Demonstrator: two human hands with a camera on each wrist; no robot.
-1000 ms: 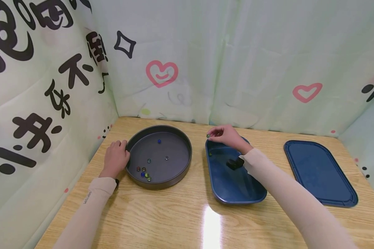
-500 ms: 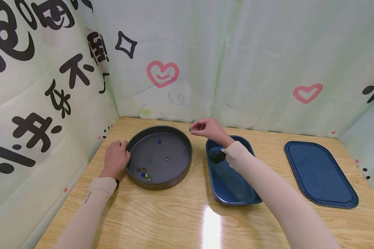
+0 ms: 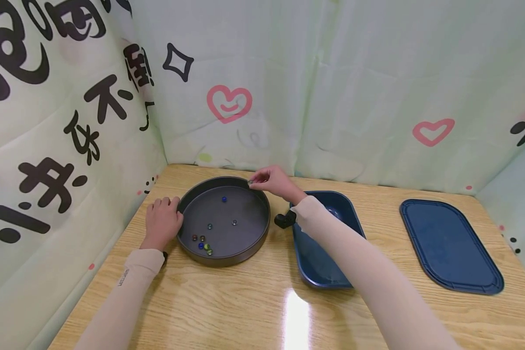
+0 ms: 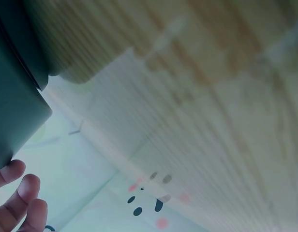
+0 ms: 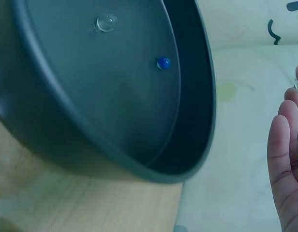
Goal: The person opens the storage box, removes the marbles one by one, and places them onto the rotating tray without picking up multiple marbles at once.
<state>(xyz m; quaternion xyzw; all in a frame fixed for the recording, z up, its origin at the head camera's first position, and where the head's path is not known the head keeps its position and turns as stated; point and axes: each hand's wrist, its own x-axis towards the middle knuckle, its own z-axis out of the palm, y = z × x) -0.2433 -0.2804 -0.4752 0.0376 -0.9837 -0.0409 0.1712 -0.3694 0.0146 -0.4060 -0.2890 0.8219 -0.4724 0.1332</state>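
Observation:
A dark round pan (image 3: 227, 233) with several glass marbles (image 3: 206, 246) inside stands on the table. A blue marble (image 3: 224, 199) lies toward its back. My left hand (image 3: 163, 221) holds the pan's left rim, and its curled fingertips (image 4: 28, 188) show beside the pan wall in the left wrist view. Over the back right rim, my right hand (image 3: 274, 183) pinches a small clear-greenish marble (image 3: 251, 182) between thumb and fingers. That marble is partly cut off at the right wrist view's edge. A deep blue rectangular container (image 3: 323, 253) sits below the right forearm, partly hidden by it.
A blue lid-like tray (image 3: 452, 245) lies flat on the wooden table (image 3: 227, 306) at the right. Printed curtains (image 3: 354, 97) hang close behind the table and along its left side. A black wrist camera (image 3: 284, 219) hangs under the right wrist.
My right hand has moved left, carrying the marble from above the blue container's back left corner to the round pan's rim. The left hand has stayed on the pan.

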